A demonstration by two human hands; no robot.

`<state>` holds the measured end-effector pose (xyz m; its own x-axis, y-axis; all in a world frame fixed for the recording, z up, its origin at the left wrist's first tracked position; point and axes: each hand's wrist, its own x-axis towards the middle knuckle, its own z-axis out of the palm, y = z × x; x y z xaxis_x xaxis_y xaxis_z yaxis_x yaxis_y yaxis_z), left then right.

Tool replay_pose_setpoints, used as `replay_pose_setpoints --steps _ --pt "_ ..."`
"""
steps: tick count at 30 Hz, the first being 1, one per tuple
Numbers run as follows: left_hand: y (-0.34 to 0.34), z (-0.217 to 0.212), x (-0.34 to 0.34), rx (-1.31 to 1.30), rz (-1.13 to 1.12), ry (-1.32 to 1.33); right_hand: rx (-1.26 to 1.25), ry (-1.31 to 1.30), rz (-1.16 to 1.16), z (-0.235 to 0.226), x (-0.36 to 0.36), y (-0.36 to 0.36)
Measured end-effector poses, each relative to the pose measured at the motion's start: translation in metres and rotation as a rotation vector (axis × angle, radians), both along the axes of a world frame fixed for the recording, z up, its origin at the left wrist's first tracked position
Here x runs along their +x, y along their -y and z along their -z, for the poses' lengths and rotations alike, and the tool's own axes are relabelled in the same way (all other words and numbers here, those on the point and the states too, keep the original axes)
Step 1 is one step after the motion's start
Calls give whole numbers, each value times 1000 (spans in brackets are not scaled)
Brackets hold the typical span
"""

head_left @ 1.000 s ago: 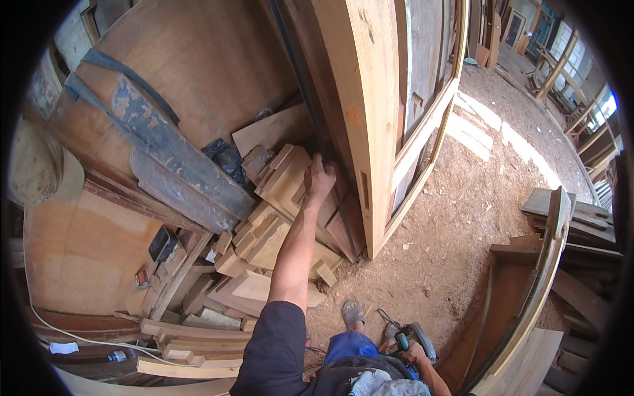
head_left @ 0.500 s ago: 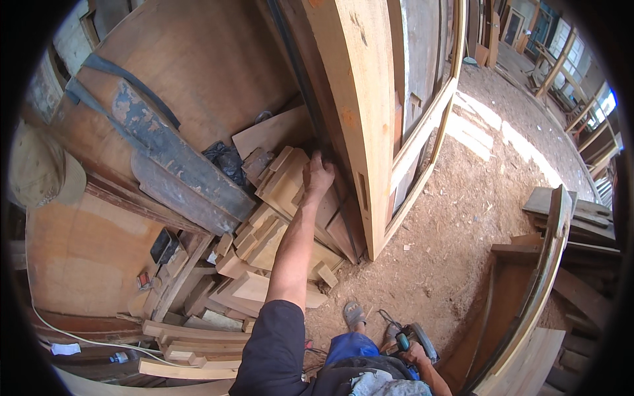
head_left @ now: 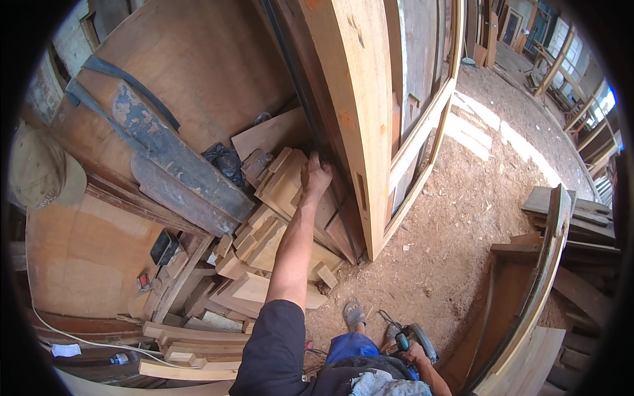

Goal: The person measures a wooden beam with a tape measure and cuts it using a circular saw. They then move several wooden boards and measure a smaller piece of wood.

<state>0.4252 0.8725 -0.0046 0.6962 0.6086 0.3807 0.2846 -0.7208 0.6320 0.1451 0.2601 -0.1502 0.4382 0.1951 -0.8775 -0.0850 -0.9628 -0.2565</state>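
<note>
The left hand (head_left: 315,177) has crept further up the offcut pile (head_left: 277,218), fingers now curled over a wood block (head_left: 287,185) beside the upright timber frame (head_left: 356,119), while the right hand (head_left: 415,354) stays clenched on a power tool (head_left: 413,336).

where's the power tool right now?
Head view, bottom edge right of centre: the power tool is in the right hand, low by the person's sandalled foot on the sawdust floor.

Head-worn fisheye, looking steeply down, wood pile (head_left: 264,231) near

Woodworking shop: stacked timber offcuts (head_left: 277,218), sawdust floor (head_left: 462,224).
</note>
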Motion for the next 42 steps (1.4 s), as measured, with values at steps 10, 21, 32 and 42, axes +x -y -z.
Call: replay_pose_setpoints --steps 10,21,32,42 --pt "5 -7 -1 -32 -25 -64 20 -36 44 18 -4 7" --pt "5 -3 0 -29 -59 -83 15 104 -29 15 -8 3" --pt "10 -4 2 -48 -41 -32 28 117 -37 22 -10 8" --pt "15 -11 -26 28 7 45 -9 -27 7 -7 4 -10"
